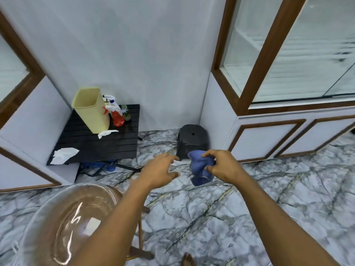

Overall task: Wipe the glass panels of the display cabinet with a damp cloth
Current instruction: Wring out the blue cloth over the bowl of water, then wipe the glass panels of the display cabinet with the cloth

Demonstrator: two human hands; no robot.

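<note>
head view: the left hand (160, 170) reaches forward with fingers spread and slightly curved, holding nothing. the right hand (221, 167) pinches a blue cloth (200, 170) between thumb and curled fingers. the cloth is bunched, its lower end hanging above the marble floor (249, 208). the display cabinet (269, 54), glass in wood frames, stands at upper right. a black stool (192, 141) sits in the corner beside its base.

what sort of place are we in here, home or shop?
Likely a home or shop interior, hard to say which: wood-framed glass display cabinet, marble-pattern floor, black slatted table carrying spray bottles. The right hand grips a blue cloth.
</note>
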